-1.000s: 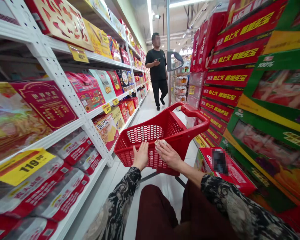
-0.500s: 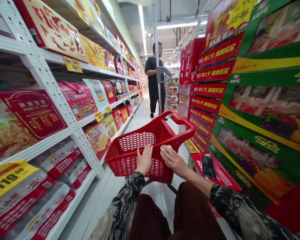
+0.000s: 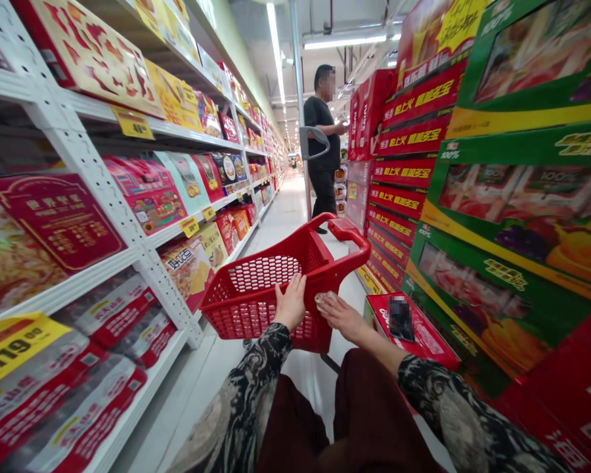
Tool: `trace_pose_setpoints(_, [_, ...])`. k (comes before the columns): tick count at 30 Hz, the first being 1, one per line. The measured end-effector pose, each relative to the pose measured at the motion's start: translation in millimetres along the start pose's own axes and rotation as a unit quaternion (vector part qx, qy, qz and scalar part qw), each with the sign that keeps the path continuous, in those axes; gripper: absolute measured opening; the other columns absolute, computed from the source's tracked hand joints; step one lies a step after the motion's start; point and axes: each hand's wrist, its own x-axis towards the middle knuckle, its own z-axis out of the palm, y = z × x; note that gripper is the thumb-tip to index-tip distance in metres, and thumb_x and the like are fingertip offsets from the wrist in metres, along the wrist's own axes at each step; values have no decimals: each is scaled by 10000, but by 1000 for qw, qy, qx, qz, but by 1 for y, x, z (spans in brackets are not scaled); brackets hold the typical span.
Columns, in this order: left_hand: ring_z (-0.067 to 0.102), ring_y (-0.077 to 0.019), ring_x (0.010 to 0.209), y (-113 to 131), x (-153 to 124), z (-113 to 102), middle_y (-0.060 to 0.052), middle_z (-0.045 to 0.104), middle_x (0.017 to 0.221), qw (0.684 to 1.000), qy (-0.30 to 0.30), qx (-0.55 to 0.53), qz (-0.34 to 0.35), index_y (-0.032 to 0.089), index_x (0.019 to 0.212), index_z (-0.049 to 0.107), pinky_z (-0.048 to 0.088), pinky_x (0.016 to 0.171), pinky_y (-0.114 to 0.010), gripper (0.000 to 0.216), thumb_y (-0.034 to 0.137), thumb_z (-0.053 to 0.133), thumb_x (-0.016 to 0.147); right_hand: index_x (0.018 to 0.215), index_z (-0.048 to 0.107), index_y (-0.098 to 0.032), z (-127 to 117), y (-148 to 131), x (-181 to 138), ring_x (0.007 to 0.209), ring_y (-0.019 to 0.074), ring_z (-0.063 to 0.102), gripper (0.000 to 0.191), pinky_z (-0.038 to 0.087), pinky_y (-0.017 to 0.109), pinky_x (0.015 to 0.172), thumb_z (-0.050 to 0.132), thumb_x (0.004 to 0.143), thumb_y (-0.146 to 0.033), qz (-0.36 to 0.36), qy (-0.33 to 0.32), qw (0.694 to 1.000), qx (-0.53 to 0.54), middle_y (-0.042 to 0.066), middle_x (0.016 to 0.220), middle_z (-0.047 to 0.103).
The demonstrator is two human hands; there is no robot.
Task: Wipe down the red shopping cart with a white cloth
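A red plastic shopping cart [image 3: 256,315] with perforated basket walls stands on the floor before my knees, its handle pointing up and right. My left hand [image 3: 290,303] holds the near rim of the basket, fingers over the edge and thumb apart. Against the solid side panel below the handle, my right hand [image 3: 342,316] presses a small crumpled whitish cloth [image 3: 321,300]. The fingers cover most of this cloth. No goods show inside the basket.
Shelves [image 3: 150,253] of boxed snacks line the left. Stacked red cartons [image 3: 398,197] and green cartons [image 3: 497,203] rise on the right, with a low red box [image 3: 426,338] beside my right forearm. Ahead, a person [image 3: 322,131] stands behind a metal pole [image 3: 300,85].
My right hand and the cloth have shifted slightly down the panel. The left hand keeps to the rim. The person ahead has moved right and turned sideways; the view has shifted a little.
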Motion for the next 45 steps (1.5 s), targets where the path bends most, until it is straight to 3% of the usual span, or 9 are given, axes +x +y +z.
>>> trace_pose_setpoints(3, [200, -176, 1382, 0, -1, -4, -69, 209, 1510, 1000, -6, -1, 1, 186, 1419, 210, 111, 1094, -594, 778, 18, 329, 669, 1079, 640, -163, -5, -2, -9, 1269, 196, 424, 265, 388, 430, 1031, 449, 895, -167, 0, -8, 999, 31, 102, 1255, 574])
trace_pose_setpoints(8, [197, -191, 1383, 10, 0, -3, -90, 211, 1509, 1000, 9, -1, -7, 175, 1420, 211, 115, 1098, -582, 768, 9, 325, 679, 1216, 564, -193, -72, 40, 28, 1359, 226, 260, 382, 275, 490, 1092, 407, 877, -111, 183, 151, 971, 4, 93, 1370, 459])
trace_pose_setpoints(11, [184, -207, 1387, 20, 1, -2, -100, 203, 1510, 1000, 23, -7, -13, 163, 1424, 203, 130, 1098, -579, 765, 22, 334, 684, 1195, 577, -166, -94, 60, 55, 1354, 252, 267, 373, 276, 522, 1081, 431, 855, -117, 266, 177, 947, -25, 116, 1367, 458])
trace_pose_setpoints(13, [190, -205, 1386, 23, 2, -2, -93, 199, 1511, 1000, 23, -9, -16, 163, 1424, 205, 134, 1097, -581, 767, 21, 332, 681, 1160, 597, -152, -89, 57, 67, 1340, 254, 298, 350, 288, 519, 1076, 447, 845, -116, 265, 158, 951, -25, 131, 1344, 481])
trace_pose_setpoints(19, [205, -184, 1381, 8, -1, -4, -66, 218, 1507, 1000, 16, 11, 4, 188, 1422, 205, 101, 1097, -590, 780, 14, 325, 671, 1112, 624, -165, -56, 18, 75, 1332, 238, 315, 311, 280, 485, 1094, 475, 845, -111, 116, 74, 991, 5, 108, 1320, 513])
trace_pose_setpoints(27, [253, -220, 1364, -13, -8, 3, -118, 272, 1482, 998, 20, 11, -64, 123, 1399, 263, 139, 1085, -605, 718, 57, 355, 689, 1174, 579, -196, -96, 81, 43, 1350, 234, 272, 354, 300, 497, 1076, 457, 848, -131, 262, 188, 946, -32, 86, 1400, 419])
trace_pose_setpoints(30, [249, -218, 1366, -9, -7, 5, -125, 265, 1483, 998, 21, 8, -57, 96, 1393, 270, 141, 1087, -602, 694, 64, 340, 703, 1202, 558, -190, -87, 76, 47, 1352, 230, 270, 362, 306, 507, 1073, 439, 864, -139, 270, 218, 937, -34, 95, 1406, 407])
trace_pose_setpoints(36, [246, -221, 1367, -5, -7, 3, -129, 255, 1485, 998, 18, 8, -66, 116, 1398, 267, 133, 1090, -595, 706, 65, 362, 699, 1168, 595, -202, -51, 32, 63, 1358, 215, 262, 376, 315, 484, 1072, 413, 864, -75, 148, 126, 981, -12, 85, 1339, 498])
trace_pose_setpoints(45, [235, -200, 1372, -1, -8, 0, -112, 250, 1491, 998, 10, 3, -67, 135, 1400, 265, 132, 1096, -586, 699, 54, 341, 710, 1187, 574, -162, -86, 73, 49, 1367, 226, 233, 386, 248, 523, 1095, 418, 845, -77, 260, 196, 945, -35, 116, 1394, 423])
